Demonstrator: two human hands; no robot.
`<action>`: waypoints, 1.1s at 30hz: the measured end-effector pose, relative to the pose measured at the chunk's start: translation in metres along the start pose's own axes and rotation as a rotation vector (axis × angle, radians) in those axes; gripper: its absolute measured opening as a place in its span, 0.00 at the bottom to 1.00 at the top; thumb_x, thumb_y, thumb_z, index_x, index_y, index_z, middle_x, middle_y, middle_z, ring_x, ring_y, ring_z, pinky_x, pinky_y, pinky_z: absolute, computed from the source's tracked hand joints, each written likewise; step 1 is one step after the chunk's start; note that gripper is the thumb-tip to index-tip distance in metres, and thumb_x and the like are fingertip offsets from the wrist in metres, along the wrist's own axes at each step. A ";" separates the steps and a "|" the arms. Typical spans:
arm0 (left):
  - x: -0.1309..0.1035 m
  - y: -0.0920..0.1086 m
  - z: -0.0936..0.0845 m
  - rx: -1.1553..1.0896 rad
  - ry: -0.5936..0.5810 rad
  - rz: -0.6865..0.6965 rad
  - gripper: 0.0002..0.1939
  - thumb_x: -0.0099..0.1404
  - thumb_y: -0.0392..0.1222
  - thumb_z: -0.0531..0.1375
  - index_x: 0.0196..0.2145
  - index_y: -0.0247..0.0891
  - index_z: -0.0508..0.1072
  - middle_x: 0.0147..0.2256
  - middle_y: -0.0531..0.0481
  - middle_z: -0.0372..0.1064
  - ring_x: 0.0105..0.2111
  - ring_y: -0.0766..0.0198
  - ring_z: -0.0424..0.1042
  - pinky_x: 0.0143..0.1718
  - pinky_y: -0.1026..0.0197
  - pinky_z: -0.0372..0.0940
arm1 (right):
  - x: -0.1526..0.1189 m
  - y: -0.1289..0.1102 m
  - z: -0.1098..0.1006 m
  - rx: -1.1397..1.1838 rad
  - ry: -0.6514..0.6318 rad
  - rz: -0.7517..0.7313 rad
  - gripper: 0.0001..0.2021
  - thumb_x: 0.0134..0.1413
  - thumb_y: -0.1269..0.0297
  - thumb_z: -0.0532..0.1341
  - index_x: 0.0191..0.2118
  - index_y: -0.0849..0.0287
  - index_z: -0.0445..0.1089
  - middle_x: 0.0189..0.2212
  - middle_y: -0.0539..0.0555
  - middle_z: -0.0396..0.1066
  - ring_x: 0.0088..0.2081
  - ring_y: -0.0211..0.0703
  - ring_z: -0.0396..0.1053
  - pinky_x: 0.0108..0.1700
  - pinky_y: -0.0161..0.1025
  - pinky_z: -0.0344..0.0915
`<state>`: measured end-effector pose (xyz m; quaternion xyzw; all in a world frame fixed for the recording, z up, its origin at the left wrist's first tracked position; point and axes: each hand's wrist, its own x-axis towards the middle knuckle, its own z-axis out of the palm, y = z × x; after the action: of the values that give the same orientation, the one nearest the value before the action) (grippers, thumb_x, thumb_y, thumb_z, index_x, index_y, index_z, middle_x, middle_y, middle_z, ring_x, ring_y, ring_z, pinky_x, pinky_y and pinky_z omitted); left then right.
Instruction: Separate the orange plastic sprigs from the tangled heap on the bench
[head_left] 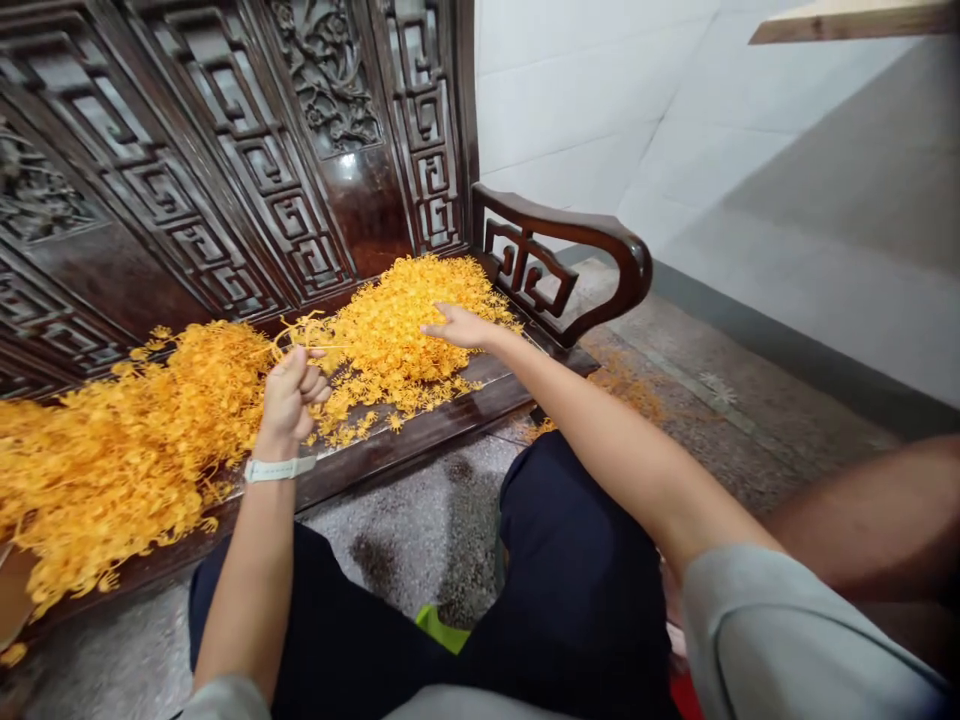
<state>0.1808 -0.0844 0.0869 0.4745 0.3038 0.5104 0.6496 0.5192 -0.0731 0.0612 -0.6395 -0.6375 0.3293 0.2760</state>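
My left hand (295,390), with a pale band on its wrist, is closed around a thin yellow stem piece (307,328) whose branches stick up above the fingers. My right hand (459,327) reaches over the right-hand pile of small yellow plastic flower pieces (405,300), its fingers apart and touching or just above the pile. A larger heap of yellow pieces (142,450) lies to the left of my left hand. Both piles rest on the seat of a dark wooden bench (360,465).
Behind the piles rises the bench's carved backrest (367,200); a curved armrest (630,265) stands at the right end. Orange bits (630,390) lie on the floor beyond it. Another person's bare limb (877,510) is at the right edge. Something green (442,630) shows between my legs.
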 end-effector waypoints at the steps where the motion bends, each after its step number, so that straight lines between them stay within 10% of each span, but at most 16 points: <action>1: 0.000 -0.005 0.004 0.012 -0.047 -0.002 0.20 0.66 0.53 0.74 0.39 0.32 0.78 0.17 0.66 0.42 0.14 0.76 0.38 0.16 0.72 0.47 | 0.001 -0.002 0.003 -0.023 0.006 -0.008 0.48 0.63 0.37 0.64 0.74 0.73 0.59 0.77 0.74 0.50 0.79 0.65 0.49 0.80 0.54 0.45; 7: 0.000 -0.024 0.015 0.021 -0.182 -0.044 0.22 0.66 0.57 0.74 0.46 0.36 0.80 0.17 0.66 0.43 0.14 0.76 0.38 0.16 0.72 0.47 | -0.008 -0.023 0.011 0.036 0.137 0.108 0.49 0.61 0.23 0.53 0.65 0.66 0.71 0.69 0.74 0.66 0.72 0.75 0.62 0.74 0.67 0.58; 11: 0.002 -0.034 0.019 0.015 -0.139 -0.008 0.26 0.67 0.53 0.74 0.57 0.39 0.79 0.17 0.67 0.43 0.14 0.75 0.38 0.16 0.72 0.46 | -0.023 -0.049 0.020 0.523 -0.192 0.223 0.53 0.54 0.15 0.41 0.48 0.61 0.78 0.46 0.73 0.81 0.47 0.67 0.81 0.50 0.60 0.79; 15: 0.005 -0.041 0.028 -0.018 -0.062 0.102 0.20 0.68 0.53 0.73 0.50 0.38 0.80 0.17 0.66 0.43 0.15 0.74 0.39 0.17 0.70 0.45 | -0.032 -0.069 0.041 0.680 -0.465 0.343 0.57 0.48 0.12 0.43 0.56 0.62 0.71 0.42 0.70 0.80 0.38 0.62 0.81 0.38 0.54 0.80; 22: 0.005 -0.027 0.048 -0.228 -0.046 0.109 0.13 0.77 0.53 0.65 0.47 0.40 0.75 0.18 0.65 0.41 0.15 0.72 0.39 0.17 0.70 0.46 | -0.037 -0.082 0.070 0.825 -0.360 0.452 0.46 0.57 0.21 0.54 0.62 0.59 0.61 0.51 0.68 0.73 0.39 0.55 0.77 0.38 0.53 0.78; 33: -0.011 -0.037 0.064 0.031 -0.344 -0.030 0.23 0.68 0.60 0.72 0.41 0.36 0.77 0.16 0.65 0.44 0.14 0.74 0.40 0.17 0.69 0.42 | -0.042 -0.107 0.046 1.334 -0.075 0.042 0.21 0.48 0.56 0.78 0.40 0.54 0.68 0.36 0.50 0.74 0.40 0.42 0.72 0.44 0.40 0.71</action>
<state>0.2479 -0.1155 0.0747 0.5604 0.2031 0.4073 0.6920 0.4165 -0.1142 0.1178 -0.3320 -0.2937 0.6802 0.5838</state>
